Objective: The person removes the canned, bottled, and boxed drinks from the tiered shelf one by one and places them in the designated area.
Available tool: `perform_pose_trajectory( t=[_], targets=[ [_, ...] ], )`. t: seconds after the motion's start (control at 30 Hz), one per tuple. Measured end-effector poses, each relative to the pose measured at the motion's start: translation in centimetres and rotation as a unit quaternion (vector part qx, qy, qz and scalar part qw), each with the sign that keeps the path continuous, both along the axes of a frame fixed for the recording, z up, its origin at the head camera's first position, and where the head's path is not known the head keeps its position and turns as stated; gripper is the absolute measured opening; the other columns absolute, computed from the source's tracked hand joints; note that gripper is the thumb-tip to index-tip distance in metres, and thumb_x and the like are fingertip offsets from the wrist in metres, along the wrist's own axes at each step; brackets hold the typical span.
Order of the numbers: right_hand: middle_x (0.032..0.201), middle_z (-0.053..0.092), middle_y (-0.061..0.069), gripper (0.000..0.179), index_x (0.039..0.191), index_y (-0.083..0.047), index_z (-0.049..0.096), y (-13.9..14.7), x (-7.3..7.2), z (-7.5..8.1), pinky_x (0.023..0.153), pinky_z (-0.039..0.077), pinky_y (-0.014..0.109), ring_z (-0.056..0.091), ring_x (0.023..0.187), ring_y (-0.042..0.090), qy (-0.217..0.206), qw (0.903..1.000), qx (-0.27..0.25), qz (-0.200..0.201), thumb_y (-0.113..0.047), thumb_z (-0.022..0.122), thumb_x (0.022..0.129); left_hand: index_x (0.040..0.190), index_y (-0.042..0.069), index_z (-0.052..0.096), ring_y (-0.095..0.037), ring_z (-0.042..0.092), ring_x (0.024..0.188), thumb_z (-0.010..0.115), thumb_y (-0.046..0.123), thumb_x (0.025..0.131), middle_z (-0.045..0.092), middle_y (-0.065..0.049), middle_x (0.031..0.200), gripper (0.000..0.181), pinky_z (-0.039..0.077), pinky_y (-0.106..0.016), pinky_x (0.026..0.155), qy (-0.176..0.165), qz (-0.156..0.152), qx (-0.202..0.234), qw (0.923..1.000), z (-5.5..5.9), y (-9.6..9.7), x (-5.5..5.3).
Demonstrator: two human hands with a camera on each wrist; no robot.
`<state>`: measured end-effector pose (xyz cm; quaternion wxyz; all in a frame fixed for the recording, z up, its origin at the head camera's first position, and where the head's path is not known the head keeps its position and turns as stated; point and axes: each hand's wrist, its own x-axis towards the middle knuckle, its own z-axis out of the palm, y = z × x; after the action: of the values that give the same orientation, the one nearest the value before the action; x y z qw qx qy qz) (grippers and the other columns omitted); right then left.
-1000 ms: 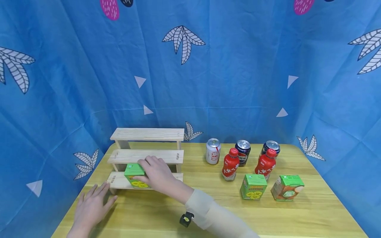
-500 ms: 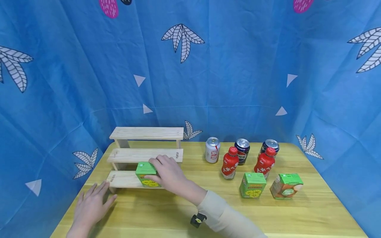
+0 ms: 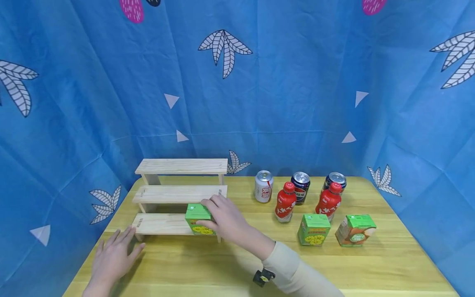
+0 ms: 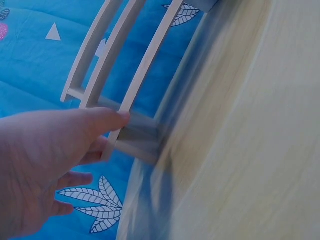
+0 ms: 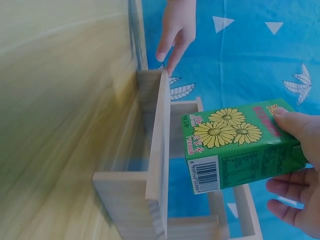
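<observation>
My right hand (image 3: 227, 218) grips a green drink carton (image 3: 198, 218) with yellow flowers, thumb on the front and fingers behind. The carton is over the right part of the lowest board of a three-tier wooden shelf (image 3: 163, 224). In the right wrist view a small gap shows between the carton (image 5: 225, 145) and the board (image 5: 159, 150). With fingers spread and nearly straight, my left hand (image 3: 113, 258) touches the left end of that lowest board. The left wrist view shows its thumb in front of the board's edge (image 4: 145, 65).
To the right on the wooden table (image 3: 237, 264) stand another green carton (image 3: 313, 230), a brown-and-green carton (image 3: 355, 231) and two red bottles (image 3: 285, 202) (image 3: 328, 201). Behind them are a white can (image 3: 264, 187) and two dark cans (image 3: 300, 187) (image 3: 335, 180). A blue curtain (image 3: 282, 103) encloses the table.
My right hand has moved the green carton rightward along the lowest board, from its left part to its right end. My left hand has stayed at the board's left end.
</observation>
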<state>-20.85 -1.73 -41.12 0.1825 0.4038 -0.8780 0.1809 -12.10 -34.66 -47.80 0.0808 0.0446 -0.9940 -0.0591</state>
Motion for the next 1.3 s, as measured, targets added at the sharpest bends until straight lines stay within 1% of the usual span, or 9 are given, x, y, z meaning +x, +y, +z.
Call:
perform_pose_trajectory(
  t=[0.1, 0.2, 0.4, 0.57, 0.73, 0.83, 1.03, 1.2, 1.3],
  targets=[
    [0.098, 0.056, -0.003, 0.053, 0.129, -0.013, 0.057, 1.0, 0.1, -0.1, 0.07, 0.042, 0.021, 0.045, 0.081, 0.007, 0.0, 0.9999, -0.011, 0.008, -0.05, 0.062, 0.091, 0.142, 0.001, 0.046, -0.053, 0.037, 0.133, 0.054, 0.057, 0.093, 0.046, -0.024, 0.145, 0.076, 0.02, -0.079, 0.105, -0.003, 0.0, -0.001, 1.0, -0.1, 0.0, 0.0],
    [0.099, 0.056, -0.002, 0.053, 0.128, -0.012, 0.057, 2.0, 0.1, -0.2, 0.071, 0.044, 0.022, 0.047, 0.082, 0.007, 0.002, 0.9999, -0.015, 0.008, -0.049, 0.062, 0.091, 0.143, 0.001, 0.046, -0.053, 0.036, 0.133, 0.054, 0.058, 0.093, 0.045, -0.024, 0.146, 0.076, 0.02, -0.079, 0.105, -0.006, 0.0, -0.001, 1.0, -0.1, -0.1, 0.0],
    [0.104, 0.06, 0.0, 0.053, 0.126, -0.01, 0.059, 3.8, 0.1, -0.1, 0.072, 0.047, 0.025, 0.053, 0.088, 0.01, 0.014, 0.9996, -0.023, 0.004, -0.047, 0.066, 0.089, 0.143, 0.001, 0.045, -0.053, 0.036, 0.133, 0.052, 0.059, 0.093, 0.045, -0.024, 0.147, 0.077, 0.019, -0.079, 0.105, -0.006, 0.001, -0.003, 1.0, 0.0, -0.1, -0.1],
    [0.105, 0.061, -0.001, 0.051, 0.124, -0.012, 0.06, 5.2, 0.1, -0.3, 0.076, 0.048, 0.027, 0.056, 0.092, 0.012, 0.031, 0.9991, -0.027, -0.006, -0.047, 0.068, 0.087, 0.143, 0.001, 0.044, -0.053, 0.035, 0.134, 0.052, 0.059, 0.093, 0.044, -0.024, 0.147, 0.077, 0.019, -0.078, 0.106, -0.009, 0.002, -0.003, 1.0, 0.1, -0.1, -0.1],
    [0.101, 0.061, -0.002, 0.05, 0.12, -0.013, 0.062, 6.8, 0.3, -0.5, 0.074, 0.047, 0.026, 0.055, 0.089, 0.011, 0.053, 0.9981, -0.026, -0.019, -0.047, 0.071, 0.085, 0.143, 0.001, 0.044, -0.053, 0.034, 0.134, 0.052, 0.059, 0.093, 0.044, -0.024, 0.147, 0.077, 0.018, -0.078, 0.106, -0.014, 0.004, -0.004, 0.9999, 0.1, 0.0, -0.1],
    [0.1, 0.061, -0.002, 0.051, 0.119, -0.013, 0.063, 7.7, 0.6, -0.4, 0.074, 0.048, 0.027, 0.055, 0.089, 0.011, 0.057, 0.9976, -0.022, -0.031, -0.048, 0.072, 0.083, 0.144, 0.001, 0.044, -0.053, 0.034, 0.134, 0.052, 0.059, 0.093, 0.043, -0.024, 0.148, 0.078, 0.018, -0.078, 0.106, -0.017, 0.006, -0.004, 0.9998, 0.1, 0.1, -0.1],
    [0.101, 0.063, -0.003, 0.051, 0.119, -0.014, 0.063, 9.3, 0.8, -0.9, 0.073, 0.049, 0.027, 0.056, 0.088, 0.011, 0.053, 0.9973, -0.021, -0.047, -0.047, 0.073, 0.081, 0.144, 0.001, 0.044, -0.053, 0.034, 0.134, 0.051, 0.059, 0.093, 0.043, -0.024, 0.148, 0.077, 0.018, -0.078, 0.106, -0.017, 0.007, -0.003, 0.9998, 0.1, 0.1, -0.2],
    [0.103, 0.063, -0.004, 0.052, 0.121, -0.013, 0.063, 10.5, 0.9, -1.8, 0.076, 0.05, 0.029, 0.057, 0.093, 0.011, 0.035, 0.9979, -0.016, -0.053, -0.048, 0.072, 0.083, 0.144, 0.001, 0.044, -0.053, 0.034, 0.135, 0.052, 0.059, 0.093, 0.043, -0.024, 0.148, 0.078, 0.018, -0.078, 0.106, -0.021, 0.008, -0.002, 0.9997, 0.1, 0.1, -0.1],
    [0.102, 0.062, -0.005, 0.052, 0.12, -0.013, 0.063, 11.2, 0.9, -2.4, 0.077, 0.051, 0.029, 0.058, 0.093, 0.011, 0.037, 0.9975, -0.019, -0.056, -0.048, 0.072, 0.082, 0.143, 0.0, 0.044, -0.053, 0.034, 0.135, 0.052, 0.059, 0.093, 0.043, -0.024, 0.148, 0.078, 0.018, -0.078, 0.106, -0.021, 0.009, -0.001, 0.9997, 0.2, 0.1, -0.1]
  ],
)
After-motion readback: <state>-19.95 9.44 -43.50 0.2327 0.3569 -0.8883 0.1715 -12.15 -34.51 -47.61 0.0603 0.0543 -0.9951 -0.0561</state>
